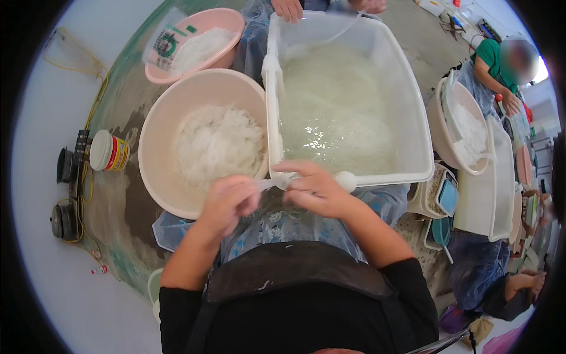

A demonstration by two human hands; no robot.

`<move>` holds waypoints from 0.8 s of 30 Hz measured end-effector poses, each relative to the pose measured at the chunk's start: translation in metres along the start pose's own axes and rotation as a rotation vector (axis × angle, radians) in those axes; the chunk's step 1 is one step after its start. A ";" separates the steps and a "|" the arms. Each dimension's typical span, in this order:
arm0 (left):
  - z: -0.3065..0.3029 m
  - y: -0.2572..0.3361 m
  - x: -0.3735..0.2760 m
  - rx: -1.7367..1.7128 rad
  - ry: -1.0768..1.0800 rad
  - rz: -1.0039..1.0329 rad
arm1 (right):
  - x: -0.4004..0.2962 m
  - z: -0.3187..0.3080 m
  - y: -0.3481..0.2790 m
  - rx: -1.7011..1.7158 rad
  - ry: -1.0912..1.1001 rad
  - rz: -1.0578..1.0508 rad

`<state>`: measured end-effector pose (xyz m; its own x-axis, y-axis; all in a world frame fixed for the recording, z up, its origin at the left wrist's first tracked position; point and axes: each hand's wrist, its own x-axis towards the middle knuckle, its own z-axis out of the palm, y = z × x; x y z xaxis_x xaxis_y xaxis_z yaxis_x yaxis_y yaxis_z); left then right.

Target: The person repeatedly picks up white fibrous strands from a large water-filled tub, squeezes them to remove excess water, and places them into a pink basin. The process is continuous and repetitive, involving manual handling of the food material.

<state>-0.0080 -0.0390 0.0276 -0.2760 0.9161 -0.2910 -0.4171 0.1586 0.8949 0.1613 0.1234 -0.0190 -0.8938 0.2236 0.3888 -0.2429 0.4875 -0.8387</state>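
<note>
My left hand (232,201) is at the right front rim of a round pink plastic basin (154,146), with whitish, translucent stringy material pinched in its fingers. That strand runs across to my right hand (311,188), whose index finger points out over the near left corner of a white rectangular tub (420,163). The right hand's other fingers are bent about the strand. A heap of wet white fibrous material (221,146) lies in the basin. Cloudy water (336,106) fills much of the tub. A white ball-like object (345,181) sits at the tub's near rim, beside my right wrist.
Another person's hands (288,9) are at the tub's far rim. A pink basin (236,22) with white material stands far left. A lidded bucket (102,150) and cables (82,199) are left. At right are another basin (435,115), a scale (447,197) and people working.
</note>
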 end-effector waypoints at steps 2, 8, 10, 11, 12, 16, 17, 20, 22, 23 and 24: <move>0.001 0.046 -0.022 0.064 0.005 0.367 | 0.016 0.018 0.002 -0.071 -0.074 -0.128; -0.137 0.186 -0.202 0.021 0.683 1.037 | 0.033 0.026 0.000 0.067 -0.295 -0.095; -0.189 0.210 -0.266 -0.331 0.273 1.108 | 0.033 0.014 0.020 0.013 -0.337 -0.078; -0.207 0.212 -0.281 -0.300 0.320 1.276 | 0.030 0.005 0.036 -0.042 -0.359 -0.073; -0.220 0.209 -0.291 -0.309 0.386 1.266 | 0.025 -0.004 0.054 0.028 -0.320 0.090; -0.208 0.162 -0.245 -0.395 0.388 0.982 | 0.058 -0.070 -0.002 0.046 -0.052 0.169; -0.173 0.149 -0.208 -0.431 0.377 0.883 | 0.071 -0.089 -0.024 0.008 0.000 0.094; -0.109 0.111 -0.116 -0.621 0.074 0.675 | 0.088 -0.120 -0.065 -0.088 0.008 -0.051; -0.064 0.085 -0.059 -0.603 0.099 0.517 | 0.084 -0.123 -0.060 -0.178 -0.039 0.054; -0.040 0.069 -0.039 -0.548 0.154 0.420 | 0.078 -0.117 -0.049 -0.441 -0.051 0.034; -0.016 0.055 -0.023 -0.512 0.180 0.314 | 0.066 -0.106 -0.033 -0.695 -0.064 0.008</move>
<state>-0.0387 -0.0571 0.0784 -0.5759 0.8066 -0.1331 -0.6421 -0.3455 0.6844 0.1506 0.2110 0.0750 -0.9203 0.1896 0.3421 0.0424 0.9179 -0.3945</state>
